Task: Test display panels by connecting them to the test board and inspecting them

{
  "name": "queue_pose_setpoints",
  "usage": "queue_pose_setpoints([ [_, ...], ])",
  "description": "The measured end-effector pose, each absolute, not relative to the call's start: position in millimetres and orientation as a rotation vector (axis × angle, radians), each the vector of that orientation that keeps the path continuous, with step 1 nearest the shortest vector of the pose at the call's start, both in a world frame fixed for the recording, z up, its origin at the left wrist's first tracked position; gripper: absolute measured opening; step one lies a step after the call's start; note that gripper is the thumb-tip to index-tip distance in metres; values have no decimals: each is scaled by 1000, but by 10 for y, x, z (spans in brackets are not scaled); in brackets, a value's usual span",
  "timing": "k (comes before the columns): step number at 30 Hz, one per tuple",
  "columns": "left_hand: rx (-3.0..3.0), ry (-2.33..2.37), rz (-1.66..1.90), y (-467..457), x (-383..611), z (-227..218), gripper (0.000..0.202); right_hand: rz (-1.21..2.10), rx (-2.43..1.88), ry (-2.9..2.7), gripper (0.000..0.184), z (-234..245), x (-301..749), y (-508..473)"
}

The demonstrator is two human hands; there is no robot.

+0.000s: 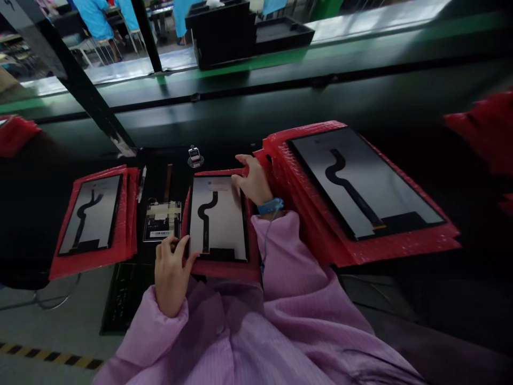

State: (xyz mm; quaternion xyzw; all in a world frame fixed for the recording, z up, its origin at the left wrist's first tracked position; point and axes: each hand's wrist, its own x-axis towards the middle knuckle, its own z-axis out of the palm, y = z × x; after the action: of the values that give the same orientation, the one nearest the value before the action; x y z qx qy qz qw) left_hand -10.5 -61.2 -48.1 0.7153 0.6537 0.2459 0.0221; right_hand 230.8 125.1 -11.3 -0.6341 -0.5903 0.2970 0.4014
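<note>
Right now, the middle display panel (230, 227) that I'm watching lies on red wrap (228, 270) on the black bench (24, 214), directly before the wearer, with a dark curved ribbon (206, 230) across its pale face. At its lower-left corner I see the left hand (171, 270), partly open with fingers bent, thumb by the bottom edge; I cannot tell whether it grips the panel or merely steadies it. The right hand (256, 184) is open at the upper-right corner, thumb and forefinger spread, apparently with nothing clasped; a blue band (271, 206) circles that wrist.

Just left of the panel I have a taped circuit assembly (160, 220), then a white pen (142, 184) beside a left-hand panel (105, 208) on its own red wrap. A small metal object (194, 156) stands beyond the middle panel. To the right, a larger-looking panel (385, 187) tops a stack of red sleeves (304, 214). Farther off, I make out black bins (224, 35) on a ledge and people in blue (94, 18).
</note>
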Motion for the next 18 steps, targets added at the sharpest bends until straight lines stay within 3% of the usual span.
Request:
queue_pose_setpoints([
  [5, 2522, 1709, 711, -644, -199, -454, 35, 475, -1914, -1585, 40, 162, 2332, 524],
  [10, 2610, 1587, 795, -676, -261, -504, 30, 326, -2474, -1822, 35, 21, 2309, 94],
  [14, 2594, 1677, 965, -697, -167, -549, 21, 310, -2541, -1797, 41, -109, 2292, 144],
  [18, 2545, 1739, 1009, -691, -79, -602, 22, 437, -2616, -1743, 31, -57, 2314, 222],
])
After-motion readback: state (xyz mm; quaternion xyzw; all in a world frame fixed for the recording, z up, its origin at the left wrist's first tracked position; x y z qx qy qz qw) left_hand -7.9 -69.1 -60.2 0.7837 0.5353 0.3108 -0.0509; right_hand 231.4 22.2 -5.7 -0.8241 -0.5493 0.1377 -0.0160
